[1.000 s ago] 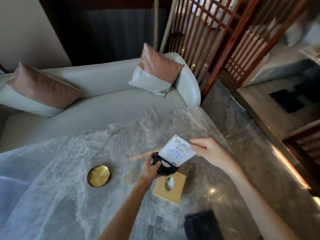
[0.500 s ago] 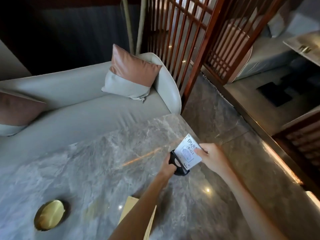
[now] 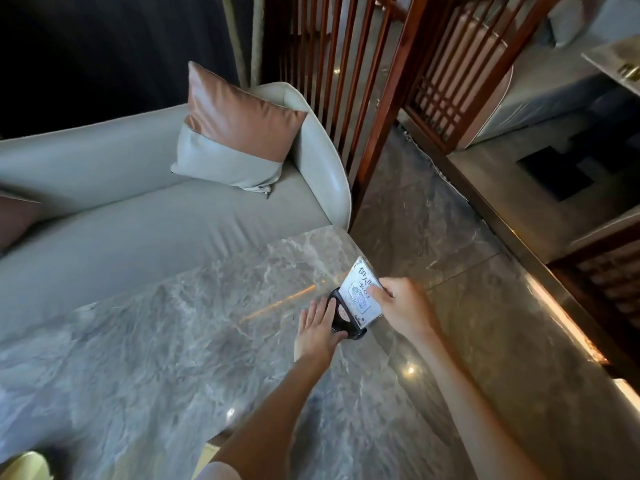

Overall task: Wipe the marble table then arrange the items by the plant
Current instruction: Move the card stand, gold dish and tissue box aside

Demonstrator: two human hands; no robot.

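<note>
A white printed card sign [image 3: 360, 296] in a black oval base [image 3: 343, 317] sits near the far right corner of a grey veined marble table [image 3: 156, 358]. The right hand [image 3: 403, 310] pinches the card's right edge between thumb and fingers. The left hand [image 3: 317, 332] lies flat, fingers straight, touching the base.

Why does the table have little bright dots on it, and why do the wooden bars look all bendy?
In the head view, the dots are lights reflected in the polished marble table, like the orange streak; also in the head view, the wide-angle lens bows the wooden screen toward the edges.
</note>
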